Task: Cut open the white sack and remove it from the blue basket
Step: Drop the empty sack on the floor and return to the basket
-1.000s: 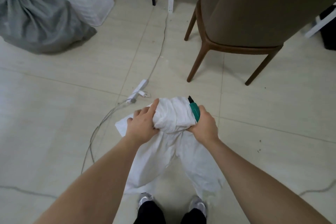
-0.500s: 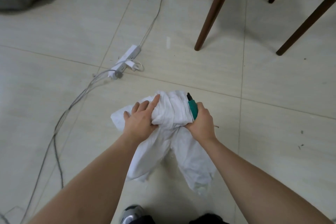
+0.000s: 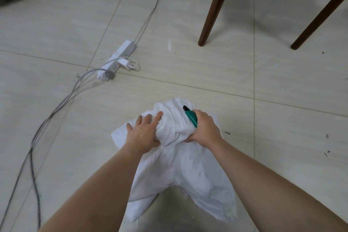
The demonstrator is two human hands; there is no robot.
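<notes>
I count one sack (image 3: 180, 167), one cutter (image 3: 191, 118), one power strip (image 3: 119, 59), and four chair legs (image 3: 214, 7). The sack hangs bunched between my hands above the floor (image 3: 282, 137). My left hand (image 3: 144, 132) grips its folds; my right hand (image 3: 204, 129) clamps both cutter and sack.

White sack (image 3: 180, 171), teal cutter (image 3: 192, 118) (black tip)

Sack (image 3: 180, 165) between hands, power strip (image 3: 118, 60) beyond-left.
</notes>
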